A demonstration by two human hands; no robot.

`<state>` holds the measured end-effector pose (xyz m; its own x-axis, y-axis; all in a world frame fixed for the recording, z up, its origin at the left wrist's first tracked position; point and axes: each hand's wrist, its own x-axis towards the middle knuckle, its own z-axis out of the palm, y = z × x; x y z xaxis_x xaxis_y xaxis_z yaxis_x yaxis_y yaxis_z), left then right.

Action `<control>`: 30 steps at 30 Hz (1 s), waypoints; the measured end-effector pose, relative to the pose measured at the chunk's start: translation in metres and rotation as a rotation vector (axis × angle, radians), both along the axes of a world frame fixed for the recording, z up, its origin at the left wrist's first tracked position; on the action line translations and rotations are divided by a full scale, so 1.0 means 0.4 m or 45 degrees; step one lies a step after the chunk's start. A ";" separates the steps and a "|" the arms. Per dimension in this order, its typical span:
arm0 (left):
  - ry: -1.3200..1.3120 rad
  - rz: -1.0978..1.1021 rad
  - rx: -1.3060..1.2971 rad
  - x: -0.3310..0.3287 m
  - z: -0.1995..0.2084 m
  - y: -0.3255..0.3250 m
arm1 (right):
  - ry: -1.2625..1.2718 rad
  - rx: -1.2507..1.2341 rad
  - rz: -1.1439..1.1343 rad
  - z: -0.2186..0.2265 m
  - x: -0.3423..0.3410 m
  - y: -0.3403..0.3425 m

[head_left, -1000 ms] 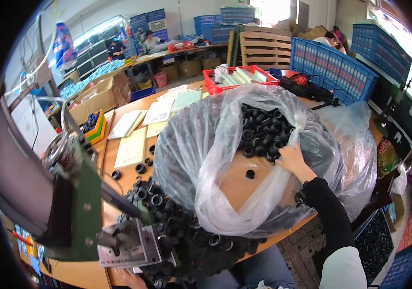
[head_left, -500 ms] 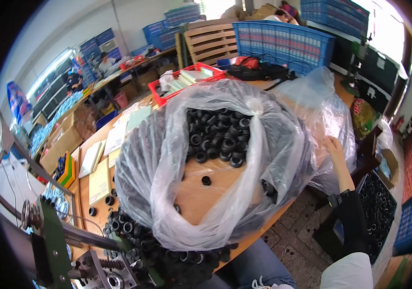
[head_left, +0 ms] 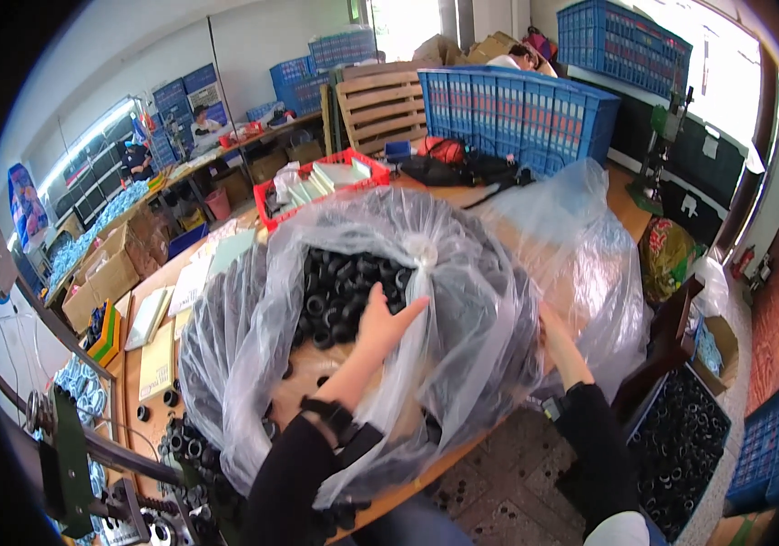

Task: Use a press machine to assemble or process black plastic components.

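While the large clear plastic bag of black rubber rings (head_left: 353, 291) rests on the wooden bench (head_left: 407, 482), the left hand (head_left: 385, 323) presses spread-fingered against its near face, nearer the knot than the right hand (head_left: 558, 338), which lies flat at its right flank.

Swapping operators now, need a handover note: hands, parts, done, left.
Left hand: open, reaching into the clear plastic bag beside the black rings.
Right hand: pressed on the bag's right side from outside; its grip is hidden.
The bag sits open on the wooden table; loose rings are piled at its near-left edge.
Done: bag opened.
Left: rings remain inside.
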<state>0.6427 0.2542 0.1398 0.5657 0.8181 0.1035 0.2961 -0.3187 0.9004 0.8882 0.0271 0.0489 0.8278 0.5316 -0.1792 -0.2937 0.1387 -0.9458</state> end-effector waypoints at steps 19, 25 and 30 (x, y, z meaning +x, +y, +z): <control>-0.099 -0.624 -1.337 0.370 0.007 0.039 | 0.249 0.150 0.304 0.091 -0.002 0.121; -0.853 -0.742 -1.072 0.211 0.212 0.106 | 0.147 0.125 0.486 0.198 -0.098 0.228; -1.094 -1.010 -1.400 0.017 0.394 0.188 | -0.970 0.156 1.004 0.246 -0.324 0.394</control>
